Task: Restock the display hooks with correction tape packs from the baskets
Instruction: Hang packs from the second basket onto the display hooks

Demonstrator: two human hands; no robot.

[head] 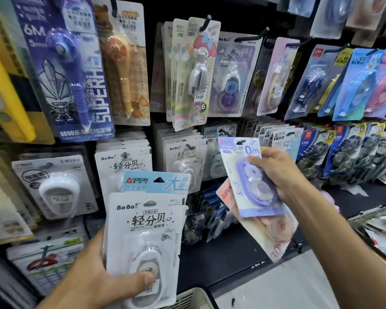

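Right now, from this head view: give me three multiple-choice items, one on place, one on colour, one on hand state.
1. Where is the beige basket?
A. bottom edge, below the left hand's packs
B. hanging top right
C. in the right hand

2. Colour of the front pack in the right hand?
A. yellow
B. purple
C. green

3. What is the left hand doing?
A. hanging idle
B. gripping white BoBo packs
C. pressing a hook

Key:
1 A: basket sits under the white BoBo packs.
2 B: purple pack leads in the right hand.
3 B: left hand thumb clamps the front pack.
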